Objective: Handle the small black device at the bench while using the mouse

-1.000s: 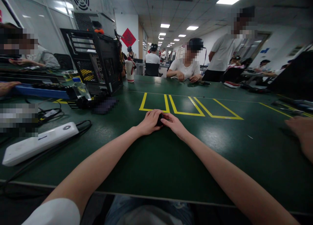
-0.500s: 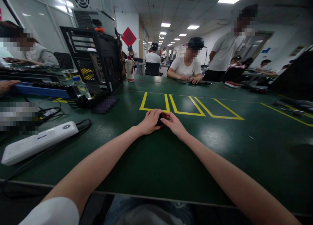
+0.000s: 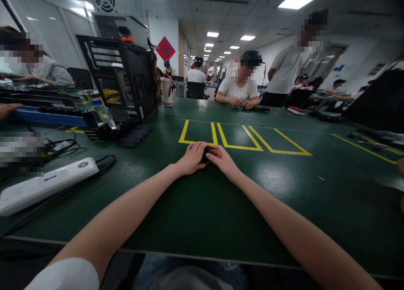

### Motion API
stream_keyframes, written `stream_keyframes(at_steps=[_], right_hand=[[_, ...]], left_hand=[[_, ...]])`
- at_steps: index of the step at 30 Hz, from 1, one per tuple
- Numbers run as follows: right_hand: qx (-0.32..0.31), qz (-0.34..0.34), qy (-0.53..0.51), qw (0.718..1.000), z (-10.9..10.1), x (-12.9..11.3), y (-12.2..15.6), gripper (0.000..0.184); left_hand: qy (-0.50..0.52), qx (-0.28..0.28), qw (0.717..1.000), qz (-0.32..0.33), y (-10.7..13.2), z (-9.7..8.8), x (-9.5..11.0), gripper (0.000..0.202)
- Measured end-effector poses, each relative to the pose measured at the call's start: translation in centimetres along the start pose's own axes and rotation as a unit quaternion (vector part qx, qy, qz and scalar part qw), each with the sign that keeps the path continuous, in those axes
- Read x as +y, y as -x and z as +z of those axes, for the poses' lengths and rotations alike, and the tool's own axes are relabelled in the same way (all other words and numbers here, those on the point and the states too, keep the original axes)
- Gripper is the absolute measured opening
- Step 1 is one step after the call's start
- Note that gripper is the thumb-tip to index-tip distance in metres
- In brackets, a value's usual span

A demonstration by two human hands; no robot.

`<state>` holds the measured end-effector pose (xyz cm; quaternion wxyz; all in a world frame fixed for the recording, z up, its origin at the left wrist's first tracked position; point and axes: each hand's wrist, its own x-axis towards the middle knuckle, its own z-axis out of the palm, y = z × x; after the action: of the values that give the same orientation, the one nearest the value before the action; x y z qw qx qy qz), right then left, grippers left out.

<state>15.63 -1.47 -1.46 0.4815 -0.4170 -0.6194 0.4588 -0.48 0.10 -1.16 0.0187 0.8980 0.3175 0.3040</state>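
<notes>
My left hand (image 3: 191, 159) and my right hand (image 3: 224, 160) meet on the green table (image 3: 202, 206), just in front of the yellow taped boxes (image 3: 227, 138). Between the fingers of both hands sits a small black object (image 3: 205, 155), mostly hidden by them. Both hands are curled round it; what it is I cannot make out. Both forearms stretch out flat over the table toward it.
A white power strip (image 3: 44, 185) with black cables lies at the left. Behind it stand an open black computer case (image 3: 121, 81), a plastic bottle (image 3: 100, 113) and a white cup (image 3: 167, 92). Other people sit and stand at the far edge and left.
My hands have stayed together on the small black object. Another person's hand at the right edge has drawn back almost out of view.
</notes>
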Motion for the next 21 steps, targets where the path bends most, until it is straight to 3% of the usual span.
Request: stream_keyframes(at_steps=[6,11,15,21], right_hand=[[-0.042,-0.003,-0.028,0.999,-0.29,-0.06,-0.01,0.038],[-0.020,0.000,-0.029,0.999,-0.10,-0.30,0.30,0.028],[-0.007,0.018,-0.026,0.999,-0.13,0.03,0.12,0.034],[-0.045,0.009,-0.023,0.999,-0.47,-0.10,0.01,0.036]], left_hand=[[-0.004,0.001,1.000,0.001,0.02,0.12,-0.09,0.056],[-0.006,0.007,1.000,0.002,0.00,0.19,-0.09,0.053],[-0.004,0.005,1.000,0.004,0.03,0.08,-0.10,0.055],[-0.002,0.001,1.000,0.006,0.10,0.00,-0.16,0.056]])
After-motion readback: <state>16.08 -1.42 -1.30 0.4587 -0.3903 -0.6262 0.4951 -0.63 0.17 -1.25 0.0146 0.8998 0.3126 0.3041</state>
